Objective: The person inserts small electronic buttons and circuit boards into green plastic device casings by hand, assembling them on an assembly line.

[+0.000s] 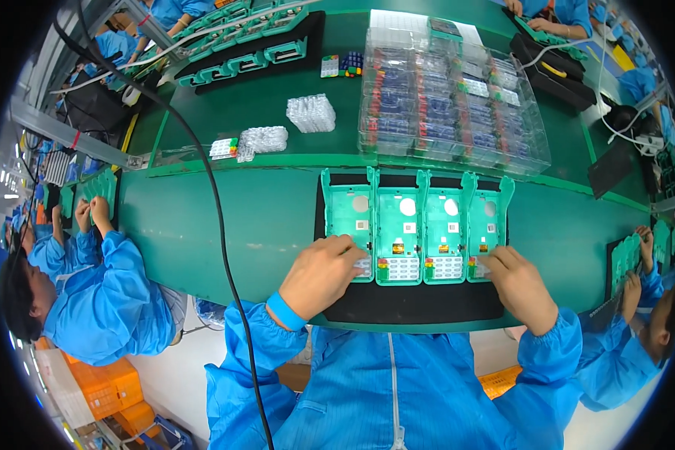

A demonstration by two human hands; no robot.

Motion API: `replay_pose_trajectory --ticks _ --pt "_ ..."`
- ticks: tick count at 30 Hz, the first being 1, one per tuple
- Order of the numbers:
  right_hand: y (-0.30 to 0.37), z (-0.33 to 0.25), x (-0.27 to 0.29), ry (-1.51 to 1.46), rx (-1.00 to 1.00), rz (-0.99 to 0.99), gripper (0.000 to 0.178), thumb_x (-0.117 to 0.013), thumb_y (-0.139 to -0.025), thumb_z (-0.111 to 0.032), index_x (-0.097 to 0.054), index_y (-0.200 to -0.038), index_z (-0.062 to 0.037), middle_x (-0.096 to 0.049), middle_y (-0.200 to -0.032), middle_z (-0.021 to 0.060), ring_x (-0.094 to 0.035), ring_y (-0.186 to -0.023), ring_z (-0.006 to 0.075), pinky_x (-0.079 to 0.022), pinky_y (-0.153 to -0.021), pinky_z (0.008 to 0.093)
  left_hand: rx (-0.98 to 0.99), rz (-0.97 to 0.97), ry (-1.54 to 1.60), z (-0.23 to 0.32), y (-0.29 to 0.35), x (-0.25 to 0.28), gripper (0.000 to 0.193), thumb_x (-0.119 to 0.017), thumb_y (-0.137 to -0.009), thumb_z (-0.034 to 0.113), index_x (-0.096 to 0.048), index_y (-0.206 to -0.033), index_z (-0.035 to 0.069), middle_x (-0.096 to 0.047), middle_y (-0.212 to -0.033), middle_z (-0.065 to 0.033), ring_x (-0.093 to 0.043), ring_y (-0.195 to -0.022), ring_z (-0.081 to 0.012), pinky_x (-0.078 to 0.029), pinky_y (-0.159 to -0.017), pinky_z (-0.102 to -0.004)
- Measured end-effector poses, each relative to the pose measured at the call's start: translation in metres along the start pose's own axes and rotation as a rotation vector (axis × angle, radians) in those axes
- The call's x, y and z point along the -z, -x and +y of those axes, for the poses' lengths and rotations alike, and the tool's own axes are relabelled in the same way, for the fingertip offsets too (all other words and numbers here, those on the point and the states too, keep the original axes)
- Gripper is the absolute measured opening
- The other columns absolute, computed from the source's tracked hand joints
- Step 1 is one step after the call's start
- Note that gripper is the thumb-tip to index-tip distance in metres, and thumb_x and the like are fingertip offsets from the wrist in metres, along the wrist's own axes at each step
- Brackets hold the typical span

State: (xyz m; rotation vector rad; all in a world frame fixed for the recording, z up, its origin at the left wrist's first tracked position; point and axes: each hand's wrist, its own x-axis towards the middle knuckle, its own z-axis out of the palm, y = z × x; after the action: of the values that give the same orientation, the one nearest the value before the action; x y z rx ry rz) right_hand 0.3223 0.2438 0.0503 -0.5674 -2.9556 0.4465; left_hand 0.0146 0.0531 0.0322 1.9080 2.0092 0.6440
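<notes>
Several green plastic device housings (399, 225) stand open side by side on a black mat (420, 306) in front of me. Rubber keypads (448, 268) in white with red, yellow and green keys sit in their lower ends. My left hand (319, 274) is closed, its bent fingertips on the keypad in the leftmost housing and partly covering it. At the rightmost housing, my right hand (523, 286) is also closed, thumb and fingers together at its keypad's right edge. Both hands hide much of what lies under the fingertips.
Beyond the housings a clear plastic tray (532, 146) holds bundled keypads. Stacked clear trays (311, 112) and loose keypads (223, 148) lie to its left. A black cable (216, 195) hangs across my left side. Co-workers in blue (112, 300) sit on both sides.
</notes>
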Motion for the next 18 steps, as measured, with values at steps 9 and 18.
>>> replay_pose_trajectory --ticks 9,18 --pt "-0.032 -0.008 0.025 0.043 0.052 -0.129 0.021 -0.072 -0.083 -0.001 -0.066 -0.104 -0.0028 -0.062 -0.099 0.0134 -0.063 -0.092 0.0346 -0.053 -0.08 0.0438 0.028 -0.013 -0.034 -0.002 0.006 -0.012 0.023 -0.083 -0.083 0.013 -0.074 -0.103 0.006 -0.07 -0.101 -0.0109 -0.069 -0.091 -0.0325 -0.055 -0.08 -0.0442" --pt "-0.242 -0.061 0.033 -0.186 0.479 0.238 0.018 -0.073 -0.086 -0.003 -0.065 -0.102 -0.0036 -0.061 -0.097 0.016 -0.062 -0.099 0.0397 -0.052 -0.082 0.049 0.289 0.56 0.392 -0.019 0.037 -0.005 0.01 -0.078 -0.09 0.003 -0.07 -0.098 0.003 -0.07 -0.083 -0.0096 -0.067 -0.073 -0.0214 -0.052 -0.067 -0.0329"
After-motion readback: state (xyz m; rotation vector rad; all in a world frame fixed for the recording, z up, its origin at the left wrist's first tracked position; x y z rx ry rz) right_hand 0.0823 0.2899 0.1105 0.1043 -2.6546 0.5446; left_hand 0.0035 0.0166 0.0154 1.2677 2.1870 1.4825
